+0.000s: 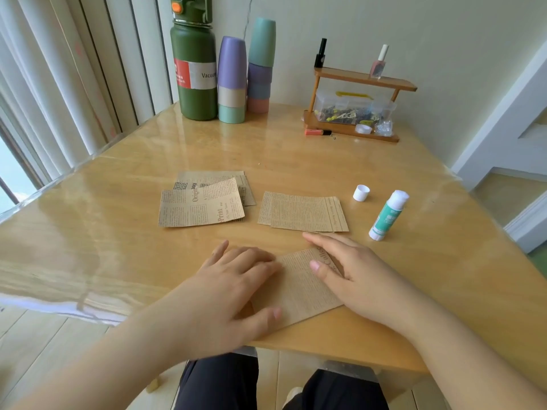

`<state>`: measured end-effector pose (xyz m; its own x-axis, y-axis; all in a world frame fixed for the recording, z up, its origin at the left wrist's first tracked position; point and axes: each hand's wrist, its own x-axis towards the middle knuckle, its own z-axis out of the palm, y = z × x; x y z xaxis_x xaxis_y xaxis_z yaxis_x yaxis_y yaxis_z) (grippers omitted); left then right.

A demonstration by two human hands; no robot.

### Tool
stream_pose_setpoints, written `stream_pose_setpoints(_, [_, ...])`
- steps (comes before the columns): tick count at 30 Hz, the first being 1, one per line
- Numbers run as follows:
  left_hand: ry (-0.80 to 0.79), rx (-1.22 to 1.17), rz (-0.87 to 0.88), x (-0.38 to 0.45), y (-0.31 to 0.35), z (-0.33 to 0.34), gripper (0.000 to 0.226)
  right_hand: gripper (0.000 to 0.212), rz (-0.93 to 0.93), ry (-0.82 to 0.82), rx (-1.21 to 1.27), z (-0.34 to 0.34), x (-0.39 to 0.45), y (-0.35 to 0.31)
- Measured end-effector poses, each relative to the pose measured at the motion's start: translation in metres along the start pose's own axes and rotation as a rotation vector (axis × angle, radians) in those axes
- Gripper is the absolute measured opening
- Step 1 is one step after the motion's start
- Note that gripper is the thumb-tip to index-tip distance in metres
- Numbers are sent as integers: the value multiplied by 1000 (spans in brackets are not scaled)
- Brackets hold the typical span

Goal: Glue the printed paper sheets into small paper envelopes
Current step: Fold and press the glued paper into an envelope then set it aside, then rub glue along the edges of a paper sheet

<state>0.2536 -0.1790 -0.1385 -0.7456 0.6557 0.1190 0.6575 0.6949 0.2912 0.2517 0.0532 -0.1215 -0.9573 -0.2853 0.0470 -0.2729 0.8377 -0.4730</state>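
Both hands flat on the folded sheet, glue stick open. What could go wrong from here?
1. The uncapped green-and-white glue stick lies on the wooden table, its white cap apart; it may dry out or roll.
2. The left hand and right hand press the folded brown printed sheet near the table's front edge; uneven pressure could skew the seam.
3. Squeezed-out glue might stick it to the table.

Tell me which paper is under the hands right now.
The single sheet at the near table edge, pressed flat by the left hand and right hand. The left pile and middle pile lie untouched.
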Motion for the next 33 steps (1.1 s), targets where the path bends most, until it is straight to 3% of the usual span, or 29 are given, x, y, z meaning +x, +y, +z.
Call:
stream_pose_setpoints(5, [77, 119, 128, -26, 3, 18, 77, 40, -25, 17, 75, 1, -17, -8])
stream_pose_setpoints(10, [247, -7, 233, -33, 5, 19, 34, 39, -40, 1, 113, 6, -25, -14])
stream_pose_setpoints(13, [341, -136, 228, -34, 10, 11, 22, 37, -28, -17, 221, 4, -26, -17])
stream_pose_setpoints(18, [574, -683, -288, -25, 2, -21, 3, 43, 5, 118, 486, -5, -9, -24])
stream_pose_setpoints(22, [766, -967, -621, -8, -40, -44, 4, 36, 83, 250, 270, -9, 21, -16])
stream_pose_setpoints(27, [808, -824, -816, 12, -85, -52, 21, 58, 144, 65, -99, -9, 57, -12])
stream_pose_setpoints(31, [718, -610, -862, 20, -99, -49, 48, 65, 146, -53, -116, -1, 71, -10])
stream_pose_setpoints(33, [675, -372, -845, 17, -98, -43, 58, 62, 117, -67, -121, 5, 70, -7])
